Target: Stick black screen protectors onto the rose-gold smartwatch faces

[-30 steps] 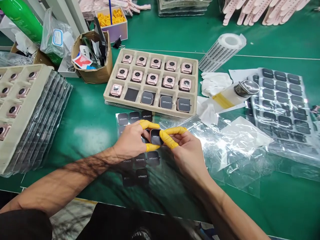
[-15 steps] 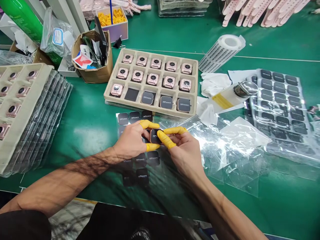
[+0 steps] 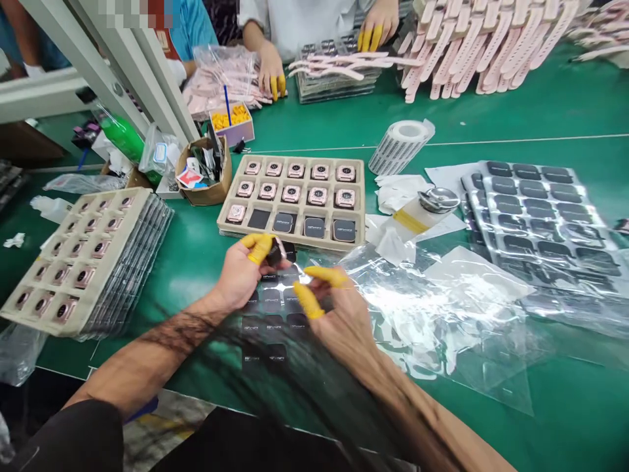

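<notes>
My left hand point(image 3: 240, 274), with yellow finger cots, pinches a small pink-edged smartwatch body point(image 3: 276, 252), tilted with its dark side showing. Just to its right, my right hand point(image 3: 339, 308) hovers with its cot-covered thumb and index finger apart and nothing visible between them. Beneath both hands lies a clear sheet of black HiFuture screen stickers point(image 3: 276, 324). Beyond them sits a beige compartment tray point(image 3: 362, 213). Most of its watches show their sensor backs; three in the front row show black HiFuture faces, and one front compartment shows only its dark bottom.
Stacked watch trays point(image 3: 122, 282) stand at left, near a cardboard box of tools point(image 3: 216, 187). On the right are crumpled clear film point(image 3: 422, 321), a metal-topped bottle point(image 3: 417, 213), a label roll point(image 3: 400, 147) and more sticker sheets point(image 3: 535, 210). Co-workers' hands point(image 3: 272, 69) are across the table.
My right hand has come off the watch and its fingers have parted. My left hand has moved left with the watch and tilted it. The view has lifted, bringing co-workers into sight.
</notes>
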Tool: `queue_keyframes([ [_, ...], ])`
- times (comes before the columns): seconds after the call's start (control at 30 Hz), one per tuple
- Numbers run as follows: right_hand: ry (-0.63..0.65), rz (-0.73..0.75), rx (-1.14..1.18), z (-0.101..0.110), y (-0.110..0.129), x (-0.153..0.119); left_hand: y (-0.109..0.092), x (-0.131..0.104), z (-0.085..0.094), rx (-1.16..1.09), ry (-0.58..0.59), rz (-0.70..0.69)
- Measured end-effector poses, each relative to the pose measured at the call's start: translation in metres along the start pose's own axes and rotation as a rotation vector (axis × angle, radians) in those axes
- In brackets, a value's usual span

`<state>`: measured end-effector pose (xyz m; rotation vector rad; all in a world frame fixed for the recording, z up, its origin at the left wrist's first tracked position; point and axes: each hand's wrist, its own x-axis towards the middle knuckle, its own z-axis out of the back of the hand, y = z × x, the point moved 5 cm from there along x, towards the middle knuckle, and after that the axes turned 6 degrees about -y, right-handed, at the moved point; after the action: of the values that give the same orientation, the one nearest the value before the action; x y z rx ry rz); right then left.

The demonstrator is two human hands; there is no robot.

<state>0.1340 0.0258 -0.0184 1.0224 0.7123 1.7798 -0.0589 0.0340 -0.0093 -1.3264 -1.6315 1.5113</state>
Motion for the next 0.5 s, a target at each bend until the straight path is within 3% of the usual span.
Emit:
queue_keyframes([
  [0.07, 0.157, 0.242, -0.121, -0.011, 0.011, -0.004, -0.029, 0.021, 0.012, 0.165, -0.062, -0.200],
  [0.13, 0.276, 0.399, -0.206, -0.020, 0.015, -0.008, -0.055, 0.044, 0.019, 0.511, -0.084, -0.407],
  [0.23, 0.314, 0.456, -0.252, -0.025, 0.013, -0.011, -0.074, 0.077, 0.020, 1.114, -0.009, -0.553],
  [0.33, 0.300, 0.458, -0.259, -0.026, 0.011, -0.012, -0.089, 0.089, 0.018, 1.571, 0.065, -0.740],
  [0.4, 0.296, 0.467, -0.261, -0.026, 0.010, -0.012, -0.096, 0.093, 0.017, 1.796, 0.240, -0.741],
  [0.5, 0.291, 0.477, -0.261, -0.026, 0.011, -0.012, -0.101, 0.097, 0.014, 2.031, 0.581, -0.601],
])
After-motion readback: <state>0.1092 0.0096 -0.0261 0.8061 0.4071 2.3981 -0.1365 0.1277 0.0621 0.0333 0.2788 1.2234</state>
